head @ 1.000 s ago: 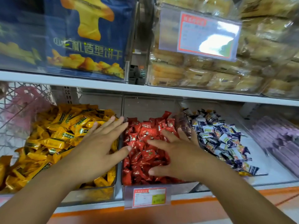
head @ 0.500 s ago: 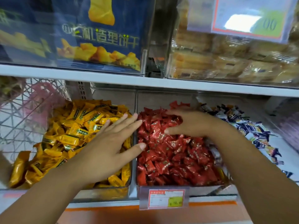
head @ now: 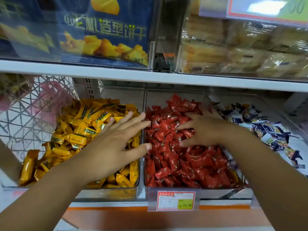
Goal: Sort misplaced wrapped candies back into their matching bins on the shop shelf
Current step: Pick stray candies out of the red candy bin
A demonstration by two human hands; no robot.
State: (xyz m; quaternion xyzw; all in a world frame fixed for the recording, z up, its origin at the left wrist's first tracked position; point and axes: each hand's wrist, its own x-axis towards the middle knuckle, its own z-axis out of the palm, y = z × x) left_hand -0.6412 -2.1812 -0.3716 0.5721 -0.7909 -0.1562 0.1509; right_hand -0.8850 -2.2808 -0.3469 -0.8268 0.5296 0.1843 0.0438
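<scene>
Three clear bins stand side by side on the shelf [head: 116, 209]. The left bin [head: 108, 192] is full of yellow candies [head: 78, 130]. The middle bin [head: 173, 95] holds red candies [head: 183, 164], and at its near right corner a bit of yellow wrapper [head: 234, 176] shows. The right bin [head: 233, 97] holds blue and white candies [head: 270, 130].

The left hand [head: 115, 144] lies flat on the yellow candies with straight, spread fingers that reach to the wall of the middle bin, and it holds nothing. The right hand [head: 205, 130] rests on the red candies, fingers spread, gripping nothing that I can see. A price tag [head: 175, 200] hangs on the front of the middle bin.
</scene>
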